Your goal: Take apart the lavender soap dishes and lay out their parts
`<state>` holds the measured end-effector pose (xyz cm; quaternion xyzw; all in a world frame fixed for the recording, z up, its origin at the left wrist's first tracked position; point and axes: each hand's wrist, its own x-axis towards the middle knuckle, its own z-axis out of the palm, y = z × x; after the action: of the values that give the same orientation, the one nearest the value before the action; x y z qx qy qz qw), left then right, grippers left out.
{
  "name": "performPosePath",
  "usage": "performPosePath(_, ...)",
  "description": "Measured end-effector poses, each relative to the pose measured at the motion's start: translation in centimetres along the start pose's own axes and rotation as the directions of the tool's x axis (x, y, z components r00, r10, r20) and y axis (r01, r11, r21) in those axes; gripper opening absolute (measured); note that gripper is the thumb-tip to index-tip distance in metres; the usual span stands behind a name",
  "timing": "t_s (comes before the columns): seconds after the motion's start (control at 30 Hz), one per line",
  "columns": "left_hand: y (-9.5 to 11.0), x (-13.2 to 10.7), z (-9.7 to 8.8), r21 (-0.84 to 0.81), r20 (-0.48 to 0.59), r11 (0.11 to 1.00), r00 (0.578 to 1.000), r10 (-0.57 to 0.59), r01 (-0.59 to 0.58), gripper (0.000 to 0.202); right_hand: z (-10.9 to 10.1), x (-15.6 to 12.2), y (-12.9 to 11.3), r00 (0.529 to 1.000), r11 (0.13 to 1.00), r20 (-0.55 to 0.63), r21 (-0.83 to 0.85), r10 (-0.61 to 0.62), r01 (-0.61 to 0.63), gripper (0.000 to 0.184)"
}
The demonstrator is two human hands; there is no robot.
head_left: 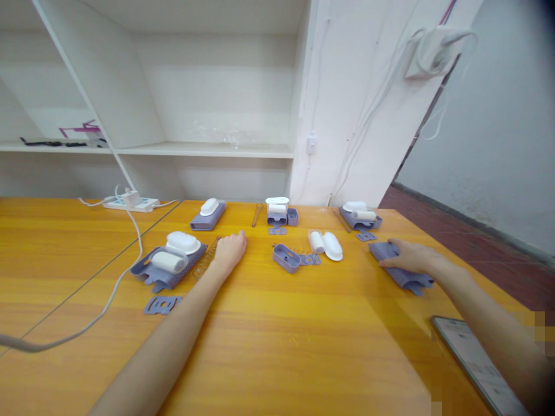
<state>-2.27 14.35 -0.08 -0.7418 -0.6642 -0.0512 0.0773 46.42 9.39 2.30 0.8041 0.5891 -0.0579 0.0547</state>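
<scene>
Resting palm-down on a lilac plastic tray [403, 276], the right hand [410, 256] lies flat on it, fingers stretched out and side by side, thumb along the near edge; nothing is clamped. This tray is matte and rectangular with a notched near end, and it sits on the right part of the counter [277, 346], which is glossy orange-yellow wood with visible grain.

The left hand [230, 248] sits knuckles-up at mid-counter, fingers curled in together. It touches the far end of a thin coiled wire spring [207, 260]; I cannot tell whether it pinches the spring.

Just left of the spring is a second lilac tray [151, 273], which carries a white cylindrical roller [169, 262] and a smooth white oval lid [183, 241]. A flat slotted lilac plate [162, 304] lies in front of it.

Between the hands are a small rounded lilac cup [286, 257] and a loose white roller with an oval cap [326, 245].

A smartphone [477, 364] lies face-up near the right forearm. A white cable [108, 300] runs to a power strip [130, 203].
</scene>
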Motion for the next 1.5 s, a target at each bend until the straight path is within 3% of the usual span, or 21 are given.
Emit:
performPosePath(0.1,-0.1,0.0,0.2,0.000,-0.006,1.000,1.000,0.002,-0.002,0.035,-0.2,0.0,-0.5,0.999,1.000,-0.036,0.015,-0.004,0.004,0.086)
performPosePath(0.2,-0.1,0.2,0.4,0.003,-0.015,1.000,1.000,0.001,-0.001,0.035,-0.9,-0.6,-2.0,0.985,1.000,-0.171,0.027,0.009,-0.005,0.076)
performPosePath(0.33,-0.1,0.3,0.8,0.008,-0.027,1.000,1.000,0.004,-0.004,0.035,-2.3,-2.1,-6.1,0.920,0.984,-0.361,0.027,-0.154,0.176,0.048)
performPosePath(0.53,-0.3,0.3,1.0,0.014,-0.040,1.000,0.999,0.016,-0.016,0.034,-2.9,-4.4,-13.8,0.848,0.919,-0.369,-0.057,-0.382,0.389,0.035)
performPosePath(0.67,-0.3,0.3,1.0,0.013,-0.044,1.000,0.999,0.025,-0.025,0.034,-2.0,-5.2,-18.0,0.841,0.909,-0.348,-0.113,-0.414,0.401,0.029)
performPosePath(0.8,-0.3,0.3,1.1,0.019,-0.048,1.000,0.999,0.019,-0.018,0.034,-0.9,-5.4,-20.9,0.867,0.942,-0.368,-0.133,-0.335,0.308,0.028)
performPosePath(0.93,-0.3,0.4,1.2,0.021,-0.051,1.000,0.999,0.021,-0.020,0.034,-0.6,-5.1,-22.3,0.899,0.968,-0.359,-0.113,-0.251,0.225,0.024)
performPosePath(1.5,-0.3,0.4,1.3,0.022,-0.057,0.999,0.998,0.028,-0.027,0.033,-0.8,-4.6,-24.0,0.940,0.987,-0.303,-0.005,-0.154,0.160,0.027)
